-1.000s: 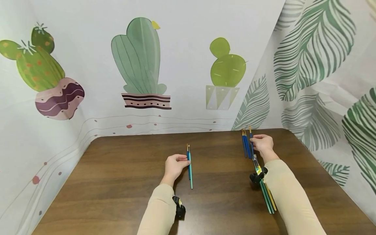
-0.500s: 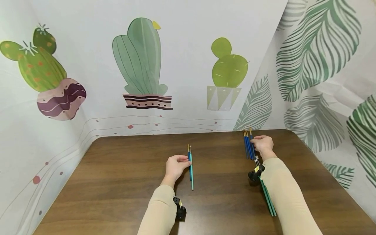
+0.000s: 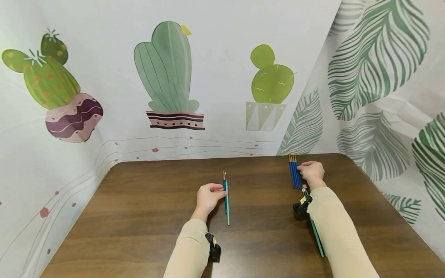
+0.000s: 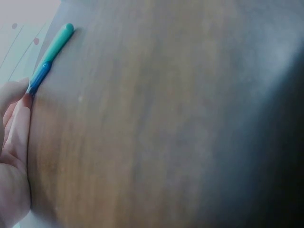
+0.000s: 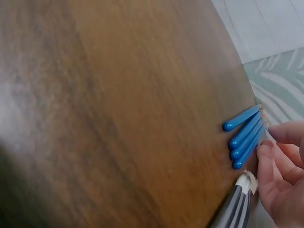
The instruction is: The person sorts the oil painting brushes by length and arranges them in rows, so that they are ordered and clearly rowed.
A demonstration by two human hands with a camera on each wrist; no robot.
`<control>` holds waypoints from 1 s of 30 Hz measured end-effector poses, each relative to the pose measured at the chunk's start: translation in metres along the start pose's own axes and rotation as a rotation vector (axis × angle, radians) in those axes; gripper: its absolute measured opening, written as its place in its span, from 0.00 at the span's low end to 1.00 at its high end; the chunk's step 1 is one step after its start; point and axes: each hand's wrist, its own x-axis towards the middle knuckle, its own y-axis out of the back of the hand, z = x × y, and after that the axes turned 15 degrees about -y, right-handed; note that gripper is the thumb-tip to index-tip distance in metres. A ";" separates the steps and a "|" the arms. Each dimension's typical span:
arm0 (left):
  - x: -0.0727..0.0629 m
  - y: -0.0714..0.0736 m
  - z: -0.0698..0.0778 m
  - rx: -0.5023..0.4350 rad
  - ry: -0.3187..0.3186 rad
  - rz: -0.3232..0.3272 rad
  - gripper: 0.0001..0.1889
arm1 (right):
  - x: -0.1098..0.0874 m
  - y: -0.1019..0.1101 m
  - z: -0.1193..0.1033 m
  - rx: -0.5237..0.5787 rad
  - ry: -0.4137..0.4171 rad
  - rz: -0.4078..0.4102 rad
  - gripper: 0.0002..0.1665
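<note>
My left hand [image 3: 208, 199] pinches a teal paintbrush [image 3: 228, 210] and a blue paintbrush [image 3: 224, 181] that lie side by side near the table's middle. In the left wrist view their handle ends point away from the fingers. Several blue paintbrushes [image 3: 291, 173] lie in a row by the table's far edge, bristles away from me. With thumb and fingertips, my right hand [image 3: 311, 171] pinches the rightmost blue paintbrush [image 5: 244, 156]. Below that hand, green-handled paintbrushes [image 3: 316, 237] are partly hidden under the right forearm; their pale bristles [image 5: 247, 180] show in the right wrist view.
The brown wooden table [image 3: 149, 208] ends at a wall hanging [image 3: 222, 77] printed with cacti and leaves. Each wrist bears a small black camera, like the left one [image 3: 213, 247].
My right hand has moved its blue paintbrush left and toward me, against the other blue ones, their bristles now level. The left hand has stayed put. The right forearm now covers the yellow-handled paintbrush.
</note>
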 end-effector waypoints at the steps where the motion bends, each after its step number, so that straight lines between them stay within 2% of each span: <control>1: 0.000 0.000 0.000 0.000 0.000 0.000 0.14 | -0.001 0.000 0.000 0.001 -0.003 -0.005 0.17; 14: -0.001 0.000 0.000 -0.002 0.019 0.000 0.13 | -0.015 0.009 0.008 0.102 -0.002 -0.090 0.24; 22: 0.000 -0.001 0.002 0.001 0.004 0.007 0.13 | -0.037 0.012 0.005 0.201 0.006 -0.291 0.30; 30: -0.001 0.000 0.001 0.013 0.014 0.013 0.13 | -0.060 -0.003 0.005 0.237 0.019 -0.455 0.30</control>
